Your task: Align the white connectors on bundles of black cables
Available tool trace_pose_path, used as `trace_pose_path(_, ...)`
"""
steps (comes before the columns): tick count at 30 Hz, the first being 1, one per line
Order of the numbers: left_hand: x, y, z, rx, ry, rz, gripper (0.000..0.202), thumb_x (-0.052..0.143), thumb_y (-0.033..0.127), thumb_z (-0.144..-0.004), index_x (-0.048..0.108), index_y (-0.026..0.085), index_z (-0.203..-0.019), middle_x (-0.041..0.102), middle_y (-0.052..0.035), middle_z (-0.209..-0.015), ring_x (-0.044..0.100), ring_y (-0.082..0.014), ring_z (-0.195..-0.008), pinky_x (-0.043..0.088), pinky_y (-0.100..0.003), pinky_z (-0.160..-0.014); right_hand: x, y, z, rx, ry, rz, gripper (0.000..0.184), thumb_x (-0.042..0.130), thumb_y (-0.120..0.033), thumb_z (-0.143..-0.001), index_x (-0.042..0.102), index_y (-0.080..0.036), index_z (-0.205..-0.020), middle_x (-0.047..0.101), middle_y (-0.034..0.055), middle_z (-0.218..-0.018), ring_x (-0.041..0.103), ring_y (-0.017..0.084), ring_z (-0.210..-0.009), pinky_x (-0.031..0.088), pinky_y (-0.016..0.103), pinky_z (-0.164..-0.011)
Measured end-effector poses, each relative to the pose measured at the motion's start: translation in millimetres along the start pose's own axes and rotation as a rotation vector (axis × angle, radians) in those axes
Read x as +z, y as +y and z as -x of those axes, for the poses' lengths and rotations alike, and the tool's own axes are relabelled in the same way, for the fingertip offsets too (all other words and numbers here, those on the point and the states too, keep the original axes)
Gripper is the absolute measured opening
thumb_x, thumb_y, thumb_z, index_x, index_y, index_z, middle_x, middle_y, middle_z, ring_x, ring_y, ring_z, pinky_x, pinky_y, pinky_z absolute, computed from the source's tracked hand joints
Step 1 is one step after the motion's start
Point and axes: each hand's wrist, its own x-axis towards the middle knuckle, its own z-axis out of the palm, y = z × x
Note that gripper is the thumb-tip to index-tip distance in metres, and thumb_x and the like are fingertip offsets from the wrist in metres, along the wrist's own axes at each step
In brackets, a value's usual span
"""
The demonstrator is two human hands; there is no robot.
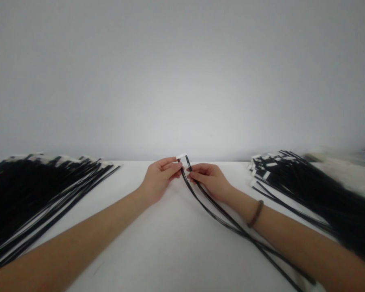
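Near the middle of the white table, my left hand (162,175) pinches one end of a black cable (214,217) close to a small white connector (181,155). Just to its right, my right hand (209,178) grips a second black strand of the same cable a little below the connector. Both strands run down and to the right, crossing in front of my right forearm toward the lower right edge. The fingertips hide part of the wires where they meet the connector.
On the left lies a large pile of black cables (27,190) with white ends. A second pile of black cables (307,190) with white connectors is on the right. Beyond it sits a blurred pale heap (346,170). A plain wall (182,81) rises behind the table (158,251).
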Motion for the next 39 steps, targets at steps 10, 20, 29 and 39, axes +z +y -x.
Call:
trace_pose_path(10,9.6,0.6,8.3,0.08,-0.046,-0.324,0.015,0.068,0.025,-0.06,0.065,0.012,-0.066,0.045,0.0044,-0.047,0.036,-0.0058,-0.046,0.024,-0.022,-0.044,-1.1,-1.7,1.7,-0.082,0.048,0.059,0.019,0.063,-0.03,-0.063,0.064,-0.012,-0.071,0.045,-0.0036,-0.05,0.033,0.004,-0.045,0.023,0.02,-0.042)
trace_pose_path(20,5.7,-0.7,6.0,0.05,-0.069,-0.326,0.019,0.066,0.026,-0.062,0.067,0.014,-0.076,0.05,0.0021,-0.054,0.036,-0.0069,-0.05,0.024,-0.022,-0.046,-1.9,-3.5,1.9,-0.034,0.042,0.09,0.022,0.066,-0.033,-0.059,0.062,-0.013,-0.065,0.049,-0.0027,-0.048,0.04,0.006,-0.043,0.029,0.02,-0.042)
trace_pose_path(29,4.2,-1.3,6.3,0.046,-0.088,-0.319,0.017,0.067,0.028,-0.061,0.066,0.013,-0.07,0.048,0.0023,-0.052,0.035,-0.0074,-0.049,0.023,-0.023,-0.046,-1.1,-3.2,1.3,-0.029,0.056,0.075,0.021,0.067,-0.033,-0.059,0.062,-0.013,-0.064,0.049,-0.003,-0.048,0.04,0.006,-0.043,0.029,0.021,-0.042)
trace_pose_path(39,7.8,2.0,8.1,0.04,-0.09,-0.302,0.014,0.068,0.027,-0.06,0.064,0.014,-0.062,0.049,0.0026,-0.052,0.036,-0.0077,-0.051,0.025,-0.022,-0.047,-1.9,-3.1,1.1,-0.056,0.028,0.072,0.022,0.066,-0.034,-0.06,0.063,-0.013,-0.066,0.045,-0.0035,-0.047,0.037,0.006,-0.044,0.027,0.021,-0.043)
